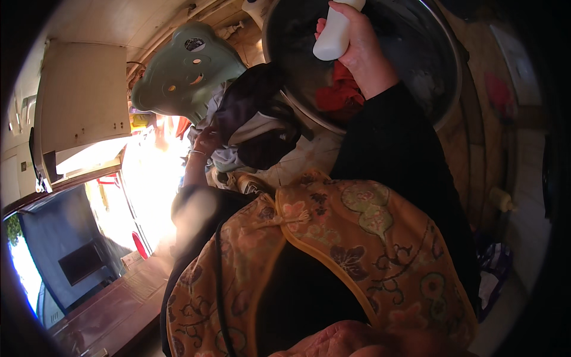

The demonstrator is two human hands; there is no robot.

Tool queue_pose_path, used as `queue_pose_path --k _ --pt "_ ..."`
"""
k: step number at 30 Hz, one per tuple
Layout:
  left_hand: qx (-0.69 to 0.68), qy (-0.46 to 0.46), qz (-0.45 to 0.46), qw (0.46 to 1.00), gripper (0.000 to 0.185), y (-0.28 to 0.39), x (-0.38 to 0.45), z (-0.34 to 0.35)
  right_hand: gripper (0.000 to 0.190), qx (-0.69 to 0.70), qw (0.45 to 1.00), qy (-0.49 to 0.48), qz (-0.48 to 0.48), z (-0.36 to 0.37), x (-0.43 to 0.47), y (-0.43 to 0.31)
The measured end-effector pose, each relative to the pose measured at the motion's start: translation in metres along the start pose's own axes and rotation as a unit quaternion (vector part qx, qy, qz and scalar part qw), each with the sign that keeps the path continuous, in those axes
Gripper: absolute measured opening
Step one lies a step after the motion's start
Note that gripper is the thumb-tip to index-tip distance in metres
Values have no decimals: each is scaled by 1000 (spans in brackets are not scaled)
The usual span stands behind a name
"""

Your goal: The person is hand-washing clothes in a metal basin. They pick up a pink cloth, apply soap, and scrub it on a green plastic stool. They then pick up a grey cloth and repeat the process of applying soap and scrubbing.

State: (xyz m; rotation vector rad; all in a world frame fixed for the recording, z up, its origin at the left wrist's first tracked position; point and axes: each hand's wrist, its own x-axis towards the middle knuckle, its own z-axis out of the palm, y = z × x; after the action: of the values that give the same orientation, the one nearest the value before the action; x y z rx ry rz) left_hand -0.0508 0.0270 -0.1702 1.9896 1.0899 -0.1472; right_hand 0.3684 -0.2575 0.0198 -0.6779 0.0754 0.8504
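Note:
My right hand (363,42) grips a smooth white plastic bottle (333,41), whose far end runs out at the top edge. It is above a large round metal basin (449,67) of dark water. Red cloth (340,91) lies in the basin, below my right wrist. To the left of the basin, my left hand (208,142) holds a bundle of dark and grey clothes (261,120). The bundle hangs in front of a green plastic seat (185,73) with a face-shaped cutout. Folds of cloth partly hide the left fingers.
A white cabinet (82,89) stands at the left, near a brightly lit doorway (151,178). Below it is a brown wooden surface (120,308). A white container (256,10) sits beyond the basin's rim. Tiled floor (296,156) shows between the basin and my patterned garment (312,214).

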Motion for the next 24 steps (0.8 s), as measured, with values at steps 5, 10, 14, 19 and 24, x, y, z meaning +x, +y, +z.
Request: queue_pose_path --k 5,10,14,19,24 --pt "123 191 115 967 49 121 24 1 32 -34 999 -10 -4 -7 6 11" --pt "256 141 49 955 62 157 71 32 53 -75 997 0 -5 -3 6 18" --pt "344 175 58 921 69 171 70 44 50 -60 998 14 -11 -5 6 14" --pt "327 122 24 937 64 197 65 37 55 -46 998 22 -22 1 1 8" --pt "355 94 124 922 38 225 55 31 51 -38 999 22 -16 2 0 12"
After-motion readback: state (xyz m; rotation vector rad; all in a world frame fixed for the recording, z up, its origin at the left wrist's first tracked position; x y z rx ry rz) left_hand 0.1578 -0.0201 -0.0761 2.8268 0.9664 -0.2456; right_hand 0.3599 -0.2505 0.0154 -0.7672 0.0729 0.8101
